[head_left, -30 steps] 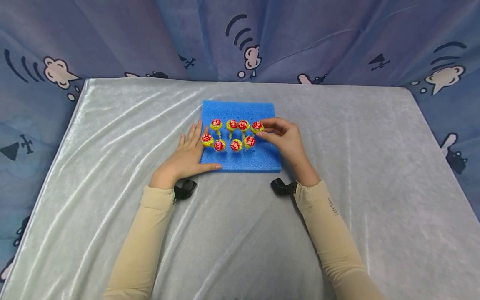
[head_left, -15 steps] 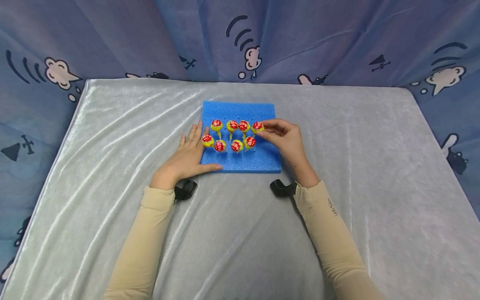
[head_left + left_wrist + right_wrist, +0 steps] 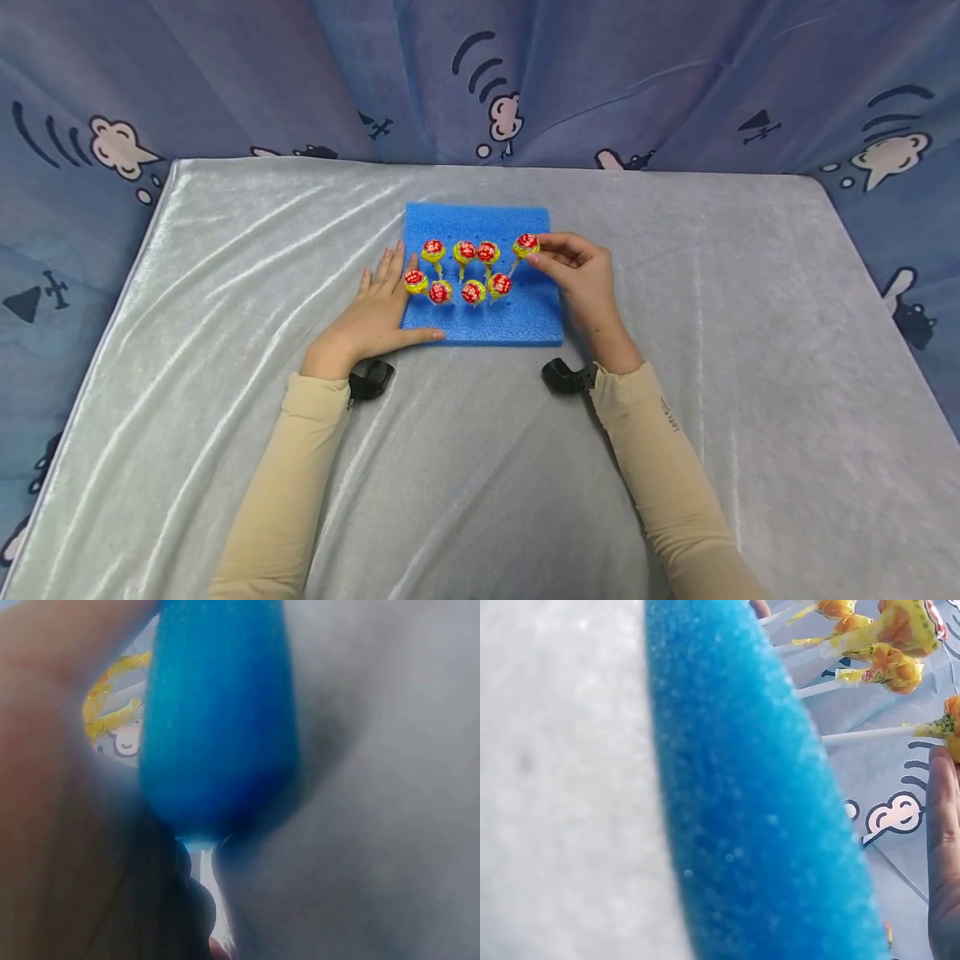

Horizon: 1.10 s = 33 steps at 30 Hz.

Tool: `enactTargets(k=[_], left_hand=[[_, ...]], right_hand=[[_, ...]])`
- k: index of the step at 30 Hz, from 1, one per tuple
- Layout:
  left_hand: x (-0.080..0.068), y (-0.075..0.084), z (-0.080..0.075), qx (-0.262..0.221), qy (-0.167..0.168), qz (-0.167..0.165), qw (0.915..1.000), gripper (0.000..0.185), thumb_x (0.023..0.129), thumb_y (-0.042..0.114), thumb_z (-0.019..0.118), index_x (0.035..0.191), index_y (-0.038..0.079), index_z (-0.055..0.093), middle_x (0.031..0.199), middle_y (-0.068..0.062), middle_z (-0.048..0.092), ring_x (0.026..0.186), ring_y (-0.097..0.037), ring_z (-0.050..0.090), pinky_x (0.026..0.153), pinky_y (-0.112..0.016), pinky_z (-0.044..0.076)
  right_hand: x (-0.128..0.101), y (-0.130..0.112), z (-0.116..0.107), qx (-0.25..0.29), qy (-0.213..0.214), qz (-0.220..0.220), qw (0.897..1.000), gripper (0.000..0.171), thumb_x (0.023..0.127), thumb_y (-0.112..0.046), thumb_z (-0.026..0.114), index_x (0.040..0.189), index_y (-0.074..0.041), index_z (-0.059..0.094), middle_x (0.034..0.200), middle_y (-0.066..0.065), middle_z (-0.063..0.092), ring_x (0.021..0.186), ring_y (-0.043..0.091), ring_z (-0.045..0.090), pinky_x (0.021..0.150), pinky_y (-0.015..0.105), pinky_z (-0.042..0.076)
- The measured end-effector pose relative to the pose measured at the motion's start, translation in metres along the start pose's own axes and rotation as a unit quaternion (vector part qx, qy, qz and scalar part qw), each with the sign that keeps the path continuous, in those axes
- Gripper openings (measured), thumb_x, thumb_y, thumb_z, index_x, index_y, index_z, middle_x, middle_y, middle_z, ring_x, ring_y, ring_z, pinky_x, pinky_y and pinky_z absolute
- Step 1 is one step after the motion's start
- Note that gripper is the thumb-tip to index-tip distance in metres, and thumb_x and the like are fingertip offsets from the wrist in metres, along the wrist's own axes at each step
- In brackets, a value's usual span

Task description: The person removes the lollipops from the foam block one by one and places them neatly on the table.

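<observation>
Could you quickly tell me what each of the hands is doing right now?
Left hand: open, flat on the foam edge.
Right hand: pinching a lollipop.

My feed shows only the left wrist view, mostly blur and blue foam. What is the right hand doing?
Observer: The right hand pinches the far-right lollipop of the back row, over the blue foam block.
Operator: How many lollipops in all?
Observer: Eight; the other seven stand upright in the foam in two rows.
Operator: And the left hand?
Observer: The left hand lies flat, fingers straight, against the block's left edge, thumb along its near edge.
</observation>
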<state>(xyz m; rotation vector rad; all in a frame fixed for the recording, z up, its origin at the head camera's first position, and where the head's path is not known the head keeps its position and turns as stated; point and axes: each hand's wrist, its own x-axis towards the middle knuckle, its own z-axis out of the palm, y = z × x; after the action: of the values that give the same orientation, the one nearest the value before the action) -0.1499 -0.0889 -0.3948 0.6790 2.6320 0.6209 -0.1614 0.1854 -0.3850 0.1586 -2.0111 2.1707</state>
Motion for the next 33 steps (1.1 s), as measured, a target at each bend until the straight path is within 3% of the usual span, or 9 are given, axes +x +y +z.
enactTargets(k=[4,14,33], left_hand=[[0.000,0.001,-0.001,-0.001,0.000,0.000,1.0000,0.112,0.083,0.060,0.059,0.149,0.003,-0.010,0.153,-0.013,-0.024,0.140,-0.028,-0.020,0.112,-0.048,-0.008],[-0.001,0.001,0.000,-0.004,-0.001,-0.001,1.0000,0.111,0.082,0.060,0.060,0.149,0.004,-0.009,0.153,-0.013,-0.024,0.140,-0.027,-0.020,0.112,-0.048,-0.008],[0.001,-0.002,0.001,-0.002,-0.002,0.000,1.0000,0.112,0.083,0.062,0.058,0.149,0.005,-0.011,0.153,-0.011,-0.026,0.140,-0.026,-0.022,0.112,-0.048,-0.009]], right_hand=[[0.001,0.000,-0.003,0.031,0.003,-0.004,1.000,0.024,0.079,0.014,0.066,0.090,-0.006,0.072,0.084,0.002,0.070,0.074,0.011,0.066,0.072,0.024,0.054],[0.002,-0.002,-0.008,0.039,0.007,-0.022,0.999,0.016,0.080,0.011,0.067,0.093,0.003,0.071,0.084,0.005,0.070,0.073,0.015,0.066,0.072,0.027,0.055],[0.006,-0.005,-0.020,0.034,0.019,-0.007,0.999,0.011,0.082,0.003,0.069,0.091,-0.001,0.072,0.084,0.007,0.069,0.067,0.016,0.064,0.067,0.024,0.054]])
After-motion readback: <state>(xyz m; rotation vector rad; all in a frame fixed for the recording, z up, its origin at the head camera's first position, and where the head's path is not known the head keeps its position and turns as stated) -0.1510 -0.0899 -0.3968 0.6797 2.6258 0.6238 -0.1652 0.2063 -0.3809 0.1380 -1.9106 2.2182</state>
